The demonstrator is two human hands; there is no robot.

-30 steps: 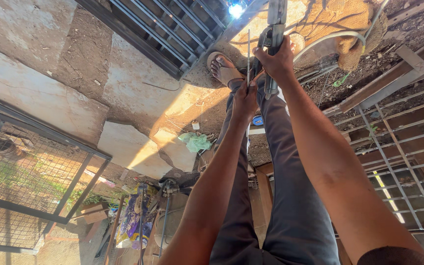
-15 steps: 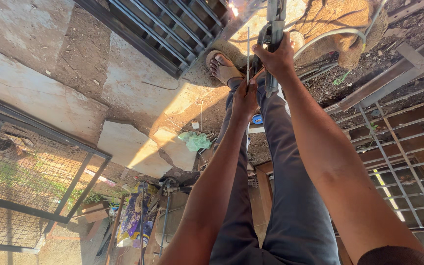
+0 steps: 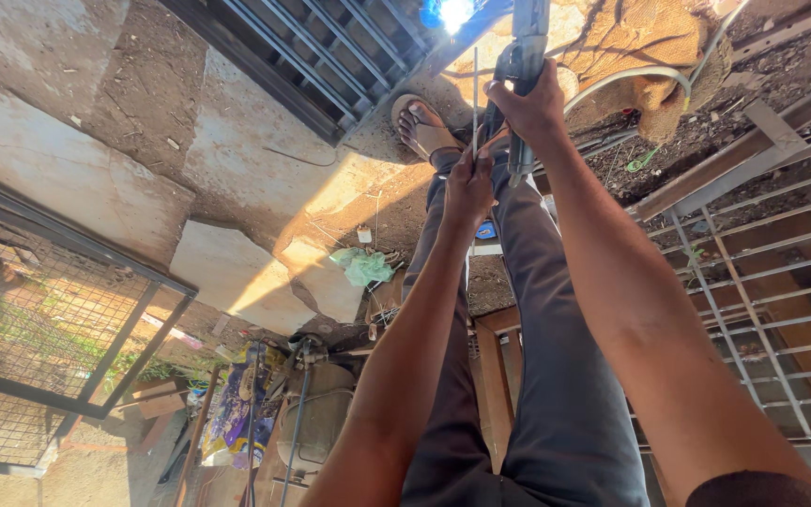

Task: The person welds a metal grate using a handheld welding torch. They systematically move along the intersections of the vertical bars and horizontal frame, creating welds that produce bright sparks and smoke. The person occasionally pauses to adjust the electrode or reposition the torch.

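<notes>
Two bare arms reach straight out and far from the body, side by side, over the person's own grey trouser legs [image 3: 518, 376]. The left hand [image 3: 469, 188] is pinched shut on a thin metal rod [image 3: 475, 94]. The rod is long and straight, and it points away from the person, toward the top edge of the view, where a bright blue-white spark [image 3: 451, 13] shines just beside its far tip. The right hand [image 3: 529, 105] is wrapped tight around the grip of a grey tool [image 3: 524, 56], whose long body also points away, next to the rod. The two hands are close together but not touching. A sandalled foot [image 3: 422, 127] rests on the ground just left of the hands. Beyond it, a dark barred metal gate [image 3: 330, 56] lies flat near the top edge. A barred metal frame [image 3: 753, 282] crowds the right side, and a wire mesh panel [image 3: 39, 319] fills the left edge. Bare concrete ground [image 3: 96, 113] gives open room to the left of the foot.
</notes>
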